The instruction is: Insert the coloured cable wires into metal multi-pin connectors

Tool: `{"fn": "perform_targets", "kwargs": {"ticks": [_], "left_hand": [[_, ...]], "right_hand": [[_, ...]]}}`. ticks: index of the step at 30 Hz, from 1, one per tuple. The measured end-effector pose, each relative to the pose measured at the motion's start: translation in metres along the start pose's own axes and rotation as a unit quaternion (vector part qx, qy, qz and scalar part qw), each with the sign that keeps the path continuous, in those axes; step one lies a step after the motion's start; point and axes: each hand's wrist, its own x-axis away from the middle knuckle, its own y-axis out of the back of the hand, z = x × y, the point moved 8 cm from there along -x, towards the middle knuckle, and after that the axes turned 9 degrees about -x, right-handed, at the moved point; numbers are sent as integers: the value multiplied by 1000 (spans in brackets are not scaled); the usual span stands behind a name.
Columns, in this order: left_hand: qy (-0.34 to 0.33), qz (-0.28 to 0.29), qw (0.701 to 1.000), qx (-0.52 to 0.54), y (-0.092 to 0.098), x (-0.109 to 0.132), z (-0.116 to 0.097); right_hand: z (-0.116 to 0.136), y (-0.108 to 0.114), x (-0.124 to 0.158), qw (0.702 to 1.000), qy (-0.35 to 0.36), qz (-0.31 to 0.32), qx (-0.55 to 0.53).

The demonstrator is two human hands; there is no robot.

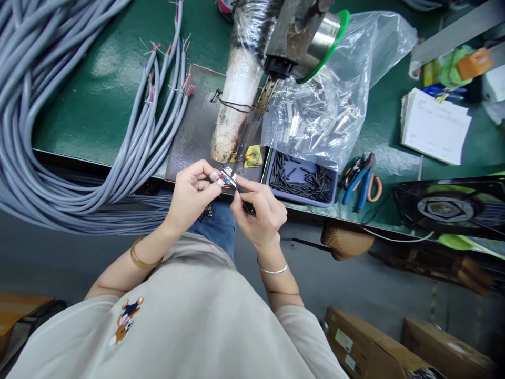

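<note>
We are looking down on a green bench [98, 105] that is running across the top of the view, with grey floor lying below its edge. At the far left, a thick bundle of grey cables [59, 158] is looping off the bench. Their stripped ends [185, 84] are fanning out beside a dark mat [193, 131].

Just in front of that mat, at the bench edge, our left hand [192, 197] is pinching a small connector [228, 178] between thumb and fingertips, with short coloured wires showing at it. A bangle [142, 260] is sitting on that wrist. Our right hand [260, 210] is meeting the connector from the other side, its thumb and forefinger closing narrowly on the same piece, so the 2 hands are touching it together. A thin bracelet [272, 270] is circling the right wrist.

Directly above the connector, a plastic-wrapped tool [236, 95] is leaning over the mat, and a metal strip [256, 113] is coming down from it toward the connector. A spool [327, 42] with a green rim is sitting behind it.

Further right, a clear bag [335, 105] of small metal parts is slumping over a blue tray [303, 201] of black tubes. Blue-handled pliers [361, 181] are lying just beside the tray, then a notepad [434, 126] and a fan [450, 208]. Cardboard boxes [366, 347] are resting on the floor at the lower right.
</note>
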Motion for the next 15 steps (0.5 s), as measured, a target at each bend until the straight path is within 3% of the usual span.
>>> {"fn": "perform_targets", "kwargs": {"ticks": [6,15], "left_hand": [[10,6,1000,20,-1,1,-3],[-15,-13,1000,-5,-1,3,-4]], "right_hand": [[-17,2,2,989,-107,-30,-100],[-9,0,-1,995,-60,-26,-71]]}}
